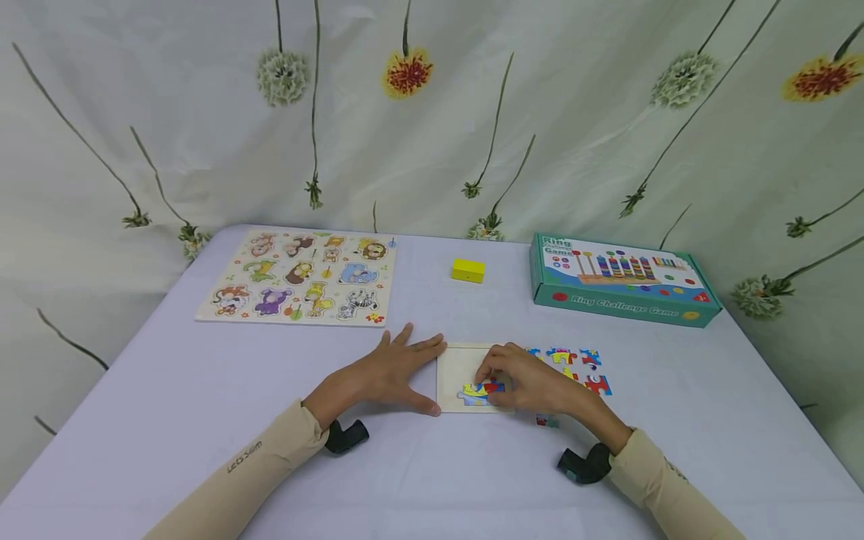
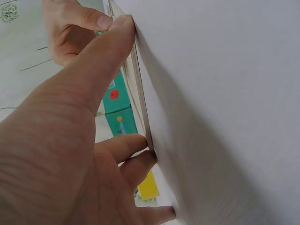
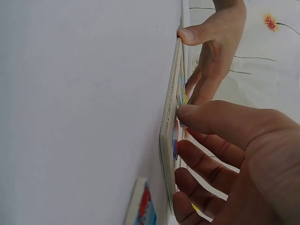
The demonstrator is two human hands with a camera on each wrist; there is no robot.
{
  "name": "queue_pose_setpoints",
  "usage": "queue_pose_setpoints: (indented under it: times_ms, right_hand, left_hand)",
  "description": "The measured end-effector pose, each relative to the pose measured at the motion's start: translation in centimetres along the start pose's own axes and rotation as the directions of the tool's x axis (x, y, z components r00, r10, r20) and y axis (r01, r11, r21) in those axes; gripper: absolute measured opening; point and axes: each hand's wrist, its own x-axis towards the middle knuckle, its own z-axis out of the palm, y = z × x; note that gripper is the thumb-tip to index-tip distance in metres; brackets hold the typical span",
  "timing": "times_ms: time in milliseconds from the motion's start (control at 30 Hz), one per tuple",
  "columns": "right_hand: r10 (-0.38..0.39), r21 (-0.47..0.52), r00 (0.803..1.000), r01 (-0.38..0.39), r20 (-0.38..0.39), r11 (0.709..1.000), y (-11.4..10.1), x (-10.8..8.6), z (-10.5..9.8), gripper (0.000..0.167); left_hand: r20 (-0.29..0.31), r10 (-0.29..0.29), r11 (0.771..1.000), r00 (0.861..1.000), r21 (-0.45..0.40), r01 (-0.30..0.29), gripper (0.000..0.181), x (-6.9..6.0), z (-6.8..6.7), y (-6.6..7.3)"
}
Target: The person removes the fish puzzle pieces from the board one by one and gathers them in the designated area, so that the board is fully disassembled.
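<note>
A square wooden puzzle tray (image 1: 455, 367) lies on the table in front of me, with joined colourful puzzle pieces (image 1: 475, 395) in its lower part. My left hand (image 1: 398, 371) is spread flat at the tray's left side, its thumb and fingertips touching the edge. Over the tray's right half, my right hand (image 1: 529, 381) has curled fingers and pinches a puzzle piece (image 1: 495, 387) down at the joined ones. In the right wrist view, the thumb and fingers sit close over the tray's face (image 3: 169, 126), and the fingers partly hide the piece.
Several loose puzzle pieces (image 1: 597, 384) lie right of the tray, some behind my right hand; one (image 1: 547, 421) is nearer me. A yellow block (image 1: 469, 271) stands farther back. An animal puzzle board (image 1: 297, 277) is at back left, a green ring game box (image 1: 624, 285) at back right.
</note>
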Motion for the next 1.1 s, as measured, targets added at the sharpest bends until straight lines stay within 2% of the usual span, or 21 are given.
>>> queue_pose_setpoints:
  times_ms: [167, 600, 867, 1100]
  right_hand:
    - [0.023, 0.008, 1.0, -0.023, 0.005, 1.0, -0.05, 0.02, -0.09, 0.018]
    - [0.023, 0.061, 1.0, -0.024, 0.007, 0.998, -0.13, -0.07, -0.35, 0.02]
    - [0.026, 0.057, 1.0, -0.025, -0.014, 0.998, -0.15, -0.05, -0.5, 0.022]
    - [-0.001, 0.088, 1.0, 0.004, -0.028, 0.996, -0.09, -0.34, -0.86, 0.021]
  left_hand:
    - [-0.006, -0.001, 1.0, 1.0, 0.002, 0.001, 0.1, -0.04, 0.01, 0.01]
    - [-0.001, -0.001, 1.0, 1.0, 0.004, 0.001, 0.101, 0.02, 0.07, -0.05]
    - [-0.005, 0.002, 1.0, 1.0, 0.006, -0.002, 0.101, 0.04, 0.11, -0.09]
    - [-0.006, 0.008, 1.0, 1.0, -0.005, -0.008, 0.101, -0.12, -0.02, -0.02]
